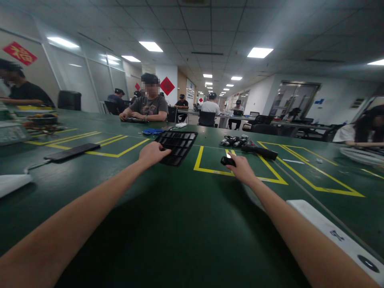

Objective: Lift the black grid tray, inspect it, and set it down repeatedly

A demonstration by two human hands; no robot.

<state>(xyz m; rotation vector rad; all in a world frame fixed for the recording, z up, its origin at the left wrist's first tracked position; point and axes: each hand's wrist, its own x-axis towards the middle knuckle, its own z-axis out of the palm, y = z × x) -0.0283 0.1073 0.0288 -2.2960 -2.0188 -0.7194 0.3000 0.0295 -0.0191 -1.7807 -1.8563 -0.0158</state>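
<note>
My left hand (153, 155) grips the near left edge of a black compartment tray (177, 147), which is tilted up off the green table. Dividers split the tray into several cells; what lies in them, if anything, is too dark to make out. To the right, my right hand (241, 168) is closed on a small black object (228, 161), its kind unclear, over a yellow tape rectangle (210, 172). Just beyond that hand lies a bundle of black cables with silvery ends (235, 141), beside a dark elongated object (260, 152).
A black flat bar (73, 153) with a white cable lies left. A white device (333, 232) stands by my right forearm, and another white object (13, 185) sits at the left edge. Blue cloth-like material (152, 131) lies behind the tray. A person (151, 104) sits across the table.
</note>
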